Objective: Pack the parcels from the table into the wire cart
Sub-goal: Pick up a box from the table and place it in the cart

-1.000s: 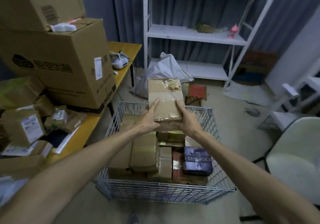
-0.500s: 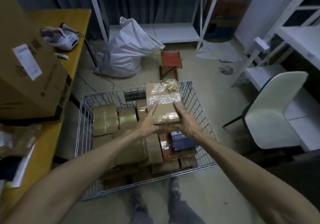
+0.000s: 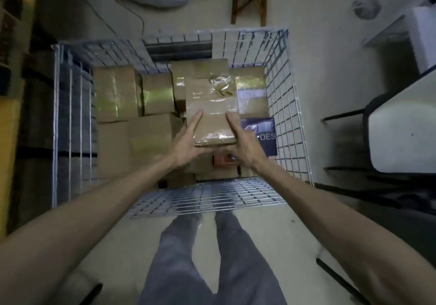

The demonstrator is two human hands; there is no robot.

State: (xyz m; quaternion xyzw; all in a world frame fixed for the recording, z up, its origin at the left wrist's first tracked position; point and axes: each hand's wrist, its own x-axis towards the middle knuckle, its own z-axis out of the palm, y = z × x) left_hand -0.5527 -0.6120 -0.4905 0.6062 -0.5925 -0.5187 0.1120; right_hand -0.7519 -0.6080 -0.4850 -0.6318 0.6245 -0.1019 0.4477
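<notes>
Now lower than a moment ago: brown cardboard parcel (image 3: 212,106), banded in glossy clear tape crumpled at its far end, over the wire cart's (image 3: 55,116) right-centre, above the packed boxes (image 3: 115,92). Gripped at near end by left hand (image 3: 186,144) and right hand (image 3: 243,144), thumbs flat on top.

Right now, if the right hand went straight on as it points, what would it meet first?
The right hand grips the taped parcel; beyond it, the brown box by the far wall of the wire cart probably comes first; depth is unclear.
</notes>
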